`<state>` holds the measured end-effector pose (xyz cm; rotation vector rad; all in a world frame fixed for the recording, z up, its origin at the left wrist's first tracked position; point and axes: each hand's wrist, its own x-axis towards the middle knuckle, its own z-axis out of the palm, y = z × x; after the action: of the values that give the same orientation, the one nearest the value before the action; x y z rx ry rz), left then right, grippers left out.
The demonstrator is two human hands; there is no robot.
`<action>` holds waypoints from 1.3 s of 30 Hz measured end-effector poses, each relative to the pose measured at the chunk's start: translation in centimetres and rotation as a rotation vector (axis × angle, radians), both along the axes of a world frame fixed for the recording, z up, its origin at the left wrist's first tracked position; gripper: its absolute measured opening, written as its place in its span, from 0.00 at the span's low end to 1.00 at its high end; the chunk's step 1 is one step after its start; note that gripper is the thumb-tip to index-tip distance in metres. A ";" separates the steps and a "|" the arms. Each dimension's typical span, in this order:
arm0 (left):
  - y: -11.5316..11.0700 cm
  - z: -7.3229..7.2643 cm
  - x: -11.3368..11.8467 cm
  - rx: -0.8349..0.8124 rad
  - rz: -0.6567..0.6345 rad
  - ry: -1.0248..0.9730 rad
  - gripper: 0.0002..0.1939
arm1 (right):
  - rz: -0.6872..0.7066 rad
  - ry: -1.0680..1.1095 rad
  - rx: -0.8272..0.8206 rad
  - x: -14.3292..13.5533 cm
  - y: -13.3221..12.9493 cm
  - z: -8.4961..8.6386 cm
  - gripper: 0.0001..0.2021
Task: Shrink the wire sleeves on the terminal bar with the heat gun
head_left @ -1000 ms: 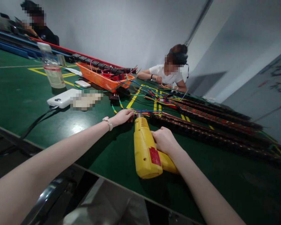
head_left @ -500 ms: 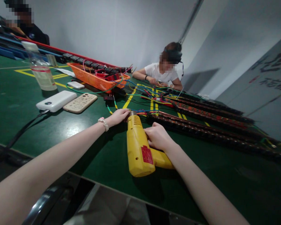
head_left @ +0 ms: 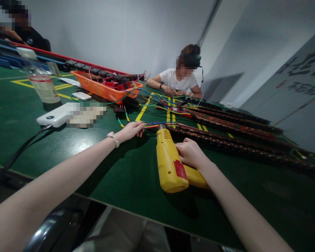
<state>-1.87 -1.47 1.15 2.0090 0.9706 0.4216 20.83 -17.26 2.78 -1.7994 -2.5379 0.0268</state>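
Observation:
My right hand (head_left: 190, 152) is wrapped round the handle of a yellow heat gun (head_left: 170, 161). The gun's metal nozzle points away from me and meets the near bundle of coloured wires (head_left: 153, 124) in view. Fingers pinched, my left hand (head_left: 132, 131) grips the left end of these wires, to the left of the nozzle. From there the blue, red and yellow wires run right to a long dark strip (head_left: 215, 141) with copper-coloured lines along it. The wire ends inside my left fingers are hidden.
An orange basket (head_left: 99, 87) with red and black parts stands beyond my left hand. A bottle (head_left: 43, 84), a white power bank (head_left: 55, 115) and a pixelated beige object (head_left: 86, 115) are at left. More strips lie at right. A co-worker (head_left: 180, 75) sits across the green table (head_left: 115, 189).
The heat gun in my right hand has moved right along the wires, away from my left fingers. My left hand keeps its hold in nearly the same place. The view has shifted slightly.

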 end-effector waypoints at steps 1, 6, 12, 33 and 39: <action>0.0 0.0 0.0 0.007 -0.004 0.002 0.28 | -0.012 -0.004 0.001 0.3 -0.2 0.0 0.08; -0.2 0.2 0.0 0.040 -0.018 0.031 0.27 | -0.062 -0.022 0.011 1.1 -1.2 0.3 0.07; -0.6 0.7 0.1 0.032 -0.009 0.023 0.24 | -0.089 -0.039 0.016 1.1 -1.5 0.8 0.08; -0.5 0.6 -0.1 -0.025 0.000 -0.007 0.24 | -0.127 -0.060 0.013 0.6 -1.4 0.5 0.08; -0.3 0.5 -0.2 -0.014 -0.005 -0.004 0.25 | -0.140 -0.064 0.013 0.6 -1.5 0.7 0.07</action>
<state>-2.05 -1.81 1.70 1.9965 0.9632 0.4151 21.41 -18.76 3.46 -1.9994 -2.4396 -0.0521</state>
